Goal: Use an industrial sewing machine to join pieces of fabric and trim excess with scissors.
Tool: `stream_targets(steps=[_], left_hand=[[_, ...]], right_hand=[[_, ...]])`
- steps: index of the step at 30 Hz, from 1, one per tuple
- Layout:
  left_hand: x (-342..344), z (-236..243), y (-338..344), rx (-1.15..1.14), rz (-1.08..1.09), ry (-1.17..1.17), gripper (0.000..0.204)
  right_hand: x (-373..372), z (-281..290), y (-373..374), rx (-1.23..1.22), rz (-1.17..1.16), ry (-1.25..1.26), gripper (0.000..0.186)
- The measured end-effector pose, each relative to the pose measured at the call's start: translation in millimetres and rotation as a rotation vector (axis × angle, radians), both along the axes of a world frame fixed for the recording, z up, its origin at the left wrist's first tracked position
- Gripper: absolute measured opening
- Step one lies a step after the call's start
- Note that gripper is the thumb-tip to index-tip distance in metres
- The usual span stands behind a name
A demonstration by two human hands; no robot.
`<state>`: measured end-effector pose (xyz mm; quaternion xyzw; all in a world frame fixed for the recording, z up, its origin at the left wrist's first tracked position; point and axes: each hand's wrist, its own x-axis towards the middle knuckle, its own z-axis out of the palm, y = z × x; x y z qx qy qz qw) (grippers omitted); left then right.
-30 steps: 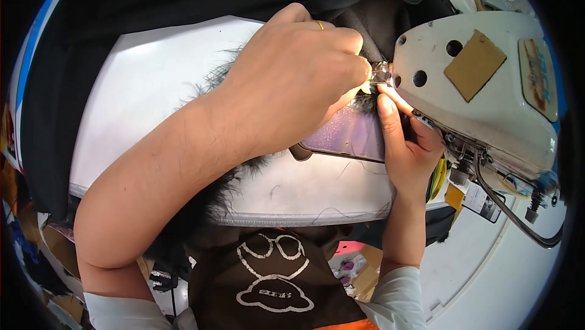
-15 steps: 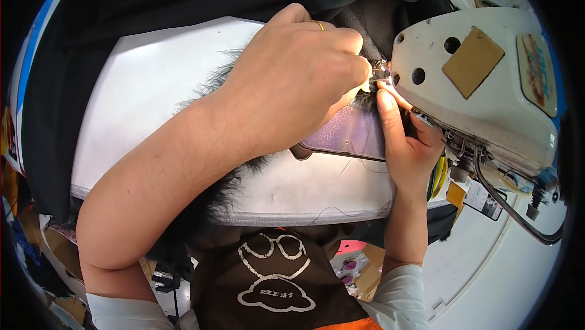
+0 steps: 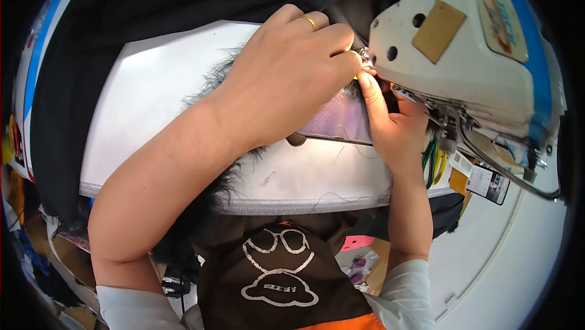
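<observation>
Both my hands meet at the lit needle area (image 3: 366,57) of a white sewing machine (image 3: 481,80). My left hand (image 3: 292,74), with a gold ring on it, reaches across with its fingers pinched together. A tiny yellow bit shows at its fingertips, too small to name. Close beside it, my right hand (image 3: 396,126) has its thumb bent in against the fingers under the machine head; whatever lies between them is hidden. Black fur trim (image 3: 213,89) runs beneath my left forearm, and some fur shows by the right thumb. Below the hands lies a shiny purple plate (image 3: 335,120).
A black garment (image 3: 244,4) is spread along the far and left sides of the white tabletop (image 3: 158,80). Loose threads (image 3: 347,199) lie near its front edge. A black cable (image 3: 512,180) and green and yellow loops (image 3: 437,165) hang below the machine head.
The view has shifted a little, so the machine and hands appear farther left. My hands stay together at the needle, the left fingers and right thumb now slightly closer.
</observation>
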<state>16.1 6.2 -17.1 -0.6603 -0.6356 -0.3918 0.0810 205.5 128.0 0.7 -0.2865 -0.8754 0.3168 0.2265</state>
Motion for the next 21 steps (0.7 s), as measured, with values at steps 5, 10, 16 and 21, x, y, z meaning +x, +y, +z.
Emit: stream_targets(steps=[5, 10, 16, 21], left_hand=[[4.1, 2.2, -2.2, 0.206, -0.057, 0.061, 0.022], [14.7, 4.3, -10.1, 0.097, -0.113, 0.179, 0.03], [16.3, 6.6, -22.5, 0.056, -0.259, 0.178, 0.015], [15.6, 11.3, -22.8, 0.011, -0.266, 0.171, 0.012]], right_hand=[[19.4, 1.6, -6.1, -0.169, -0.005, 0.071, 0.018], [32.5, 38.6, -13.8, -0.216, 0.444, 0.054, 0.019], [29.7, 27.8, -9.2, 0.34, 0.334, -0.033, 0.029], [27.9, -0.5, 3.4, 0.438, 0.299, -0.22, 0.034]])
